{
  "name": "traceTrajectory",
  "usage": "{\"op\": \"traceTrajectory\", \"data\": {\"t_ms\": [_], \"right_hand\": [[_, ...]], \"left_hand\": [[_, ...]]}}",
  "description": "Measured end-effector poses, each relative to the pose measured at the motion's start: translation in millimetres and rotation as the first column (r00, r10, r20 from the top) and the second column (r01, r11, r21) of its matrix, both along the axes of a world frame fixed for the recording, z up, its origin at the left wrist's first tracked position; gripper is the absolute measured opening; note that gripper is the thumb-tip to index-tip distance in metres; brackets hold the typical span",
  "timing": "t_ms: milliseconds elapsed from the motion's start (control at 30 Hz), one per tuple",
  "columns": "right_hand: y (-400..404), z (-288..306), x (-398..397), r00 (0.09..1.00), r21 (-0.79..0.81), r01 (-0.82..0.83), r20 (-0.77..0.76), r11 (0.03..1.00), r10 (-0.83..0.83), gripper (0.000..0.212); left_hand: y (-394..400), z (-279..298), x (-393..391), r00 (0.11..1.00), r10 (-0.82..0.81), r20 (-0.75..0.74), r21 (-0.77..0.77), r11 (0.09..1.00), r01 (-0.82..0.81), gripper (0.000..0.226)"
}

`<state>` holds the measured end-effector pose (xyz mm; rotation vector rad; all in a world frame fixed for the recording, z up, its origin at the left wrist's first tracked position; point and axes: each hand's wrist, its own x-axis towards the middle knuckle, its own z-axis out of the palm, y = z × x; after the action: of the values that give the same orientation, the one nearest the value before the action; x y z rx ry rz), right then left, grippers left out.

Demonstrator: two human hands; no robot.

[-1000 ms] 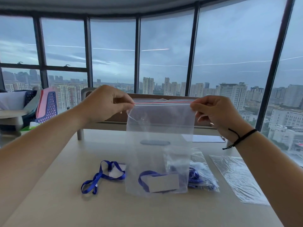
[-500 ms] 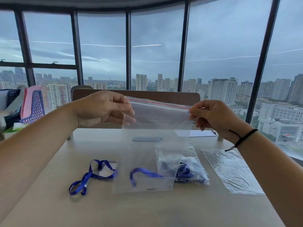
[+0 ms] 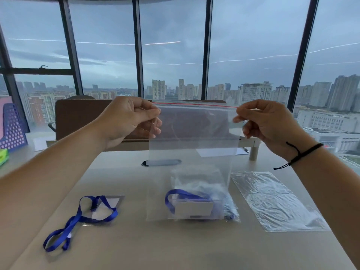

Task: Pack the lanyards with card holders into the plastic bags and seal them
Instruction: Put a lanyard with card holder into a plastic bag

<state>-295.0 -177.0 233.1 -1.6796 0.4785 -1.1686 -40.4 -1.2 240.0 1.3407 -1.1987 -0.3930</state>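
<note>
I hold a clear zip bag [image 3: 192, 145] with a red seal strip upright above the table. My left hand [image 3: 128, 118] pinches its top left corner and my right hand [image 3: 266, 119] pinches its top right corner. At the bag's bottom lies a blue lanyard with a white card holder [image 3: 191, 205]. Another blue lanyard with its card holder [image 3: 91, 213] lies loose on the table to the left. Behind the held bag rests a packed bag [image 3: 230, 209], mostly hidden.
A flat empty plastic bag [image 3: 272, 199] lies on the beige table [image 3: 175, 248] to the right. A brown chair back [image 3: 78, 115] stands beyond the far edge. A purple mesh basket [image 3: 11, 129] is at the far left. Tall windows are behind.
The view has shifted a little and both hands with the bag sit slightly lower and more level. The bag's top edge is now drawn straight between the two hands.
</note>
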Motion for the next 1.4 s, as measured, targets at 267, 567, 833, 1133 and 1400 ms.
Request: {"op": "traceTrajectory", "data": {"t_ms": [267,567,833,1133,1400], "right_hand": [[-70,-17,13,0.988,0.064,0.138,-0.072,0.988,-0.133,0.005],[-177,-87,77,0.964,0.221,0.225,-0.192,0.949,-0.184,0.012],[-224,-168,115,0.893,0.214,0.308,-0.401,0.927,-0.204,0.007],[-252,-230,139,0.724,-0.039,0.343,-0.626,0.939,-0.29,0.011],[-248,-236,138,0.637,-0.176,0.364,-0.669,0.914,-0.383,0.029]], "left_hand": [[-86,-29,11,0.999,0.042,0.028,0.04,0.998,-0.043,0.012],[-197,-104,50,0.98,0.196,-0.023,0.173,0.967,-0.189,0.011],[-248,-186,79,0.948,0.312,-0.068,0.353,0.896,-0.27,0.016],[-264,-249,97,0.897,0.367,0.246,0.449,0.777,-0.441,0.02],[-257,-245,87,0.803,0.243,0.544,0.417,0.752,-0.51,0.054]]}}
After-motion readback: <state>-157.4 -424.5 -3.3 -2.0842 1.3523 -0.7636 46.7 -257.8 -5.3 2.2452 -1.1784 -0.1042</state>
